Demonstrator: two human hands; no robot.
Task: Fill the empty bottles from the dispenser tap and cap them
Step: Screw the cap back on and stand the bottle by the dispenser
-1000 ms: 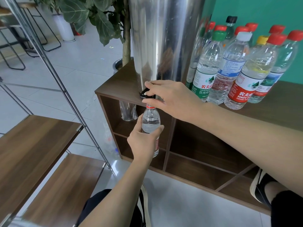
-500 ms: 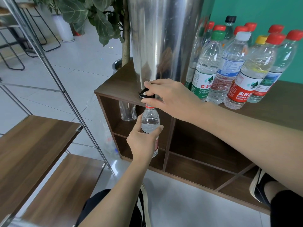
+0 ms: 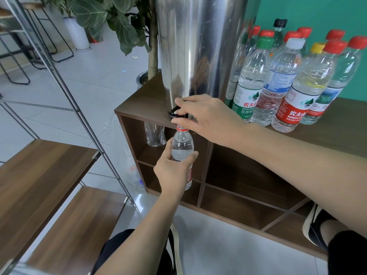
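A tall steel dispenser stands on the wooden cabinet. My right hand grips its black tap lever at the cabinet's front edge. My left hand holds a small clear bottle upright, its open neck with a red ring right under the tap. The bottle is mostly full of water. Its lower half is hidden by my fingers.
Several capped bottles with red, green, white and yellow caps crowd the cabinet top to the right of the dispenser. A plastic bag hangs in the top-left cubby. Wooden shelves on a metal frame stand at the left. A potted plant rises behind.
Both hands stay almost as they were. The water level in the small bottle looks slightly higher.
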